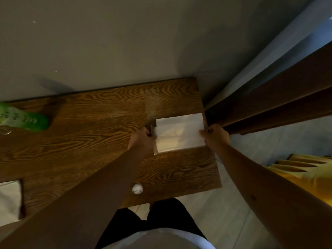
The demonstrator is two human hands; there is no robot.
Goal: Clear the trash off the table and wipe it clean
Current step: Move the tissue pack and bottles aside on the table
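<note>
I am holding the white box (pixel 180 133) at the right end of the table (pixel 100 112), one hand on each short side. My left hand (pixel 142 139) is closing its grip on the box's left edge, and my right hand (pixel 214 135) is pinching the right edge; both are grasping the box, which looks to be resting on the wood or just above it, I cannot tell which. I judge this as the clearing step: I am getting the box out of the way so that end can be wiped. Nearer me than the box, close to the table's front edge, a crumpled paper ball (pixel 137 188) is lying, trash not yet picked up. Far left of the box a green bottle (pixel 23 119) is lying on its side, and another white item (pixel 9 202) is sitting at the left front. Next, the ball calls for one free hand. No writing is readable on the box; the bottle's label is too blurred.
</note>
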